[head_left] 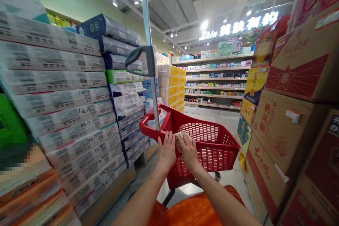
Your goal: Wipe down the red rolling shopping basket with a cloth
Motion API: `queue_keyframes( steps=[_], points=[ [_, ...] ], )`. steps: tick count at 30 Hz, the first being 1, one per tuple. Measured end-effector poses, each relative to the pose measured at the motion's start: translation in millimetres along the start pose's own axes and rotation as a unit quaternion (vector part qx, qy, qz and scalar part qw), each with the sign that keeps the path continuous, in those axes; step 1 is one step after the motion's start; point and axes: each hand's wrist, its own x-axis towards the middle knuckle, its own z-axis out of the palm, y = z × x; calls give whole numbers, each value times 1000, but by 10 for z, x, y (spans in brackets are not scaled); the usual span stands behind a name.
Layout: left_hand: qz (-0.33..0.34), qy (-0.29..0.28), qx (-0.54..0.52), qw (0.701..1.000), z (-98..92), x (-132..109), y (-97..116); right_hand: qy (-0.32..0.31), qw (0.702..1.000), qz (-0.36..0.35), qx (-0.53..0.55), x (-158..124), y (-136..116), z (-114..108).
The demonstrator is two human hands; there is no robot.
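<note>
A red plastic shopping basket cart point(212, 144) with honeycomb-like holes stands in front of me. My left hand point(167, 152) rests on its near rim, fingers stretched out, with nothing seen in it. Just to the right, my right hand point(188, 152) presses a crumpled pale cloth point(180, 136) against the same rim. Part of the cloth is hidden under the fingers. A tall metal pole point(146, 14) with a grey looped handle point(151, 61) rises from the cart's left end. The basket's inside, where it shows, holds no goods that I can make out.
Stacked white packages point(74, 88) and dark blue packs point(124, 95) line the left side. Cardboard boxes point(280, 123) are piled on the right. Shelves of small goods point(217, 76) stand at the back. Orange fabric point(196, 210) lies below my arms.
</note>
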Motion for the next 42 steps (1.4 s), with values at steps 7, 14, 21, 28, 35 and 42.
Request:
queue_keyframes(
  steps=[7,14,21,28,35,42],
  points=[
    [-4,5,2,1000,16,5,5,-38,992,109,-50,-250,696,-132],
    [2,11,17,1000,33,4,11,-17,999,31,-15,-54,221,-79],
    [-2,12,6,1000,42,5,7,-49,994,94,-39,-206,695,-192],
    [-8,12,8,1000,30,16,58,-36,995,91,-31,-88,316,-144],
    [2,-9,19,1000,-46,-1,5,-38,994,105,-19,-65,458,-188],
    [-16,-9,7,1000,-44,7,50,-69,968,224,-91,-247,1044,-315]
  ],
)
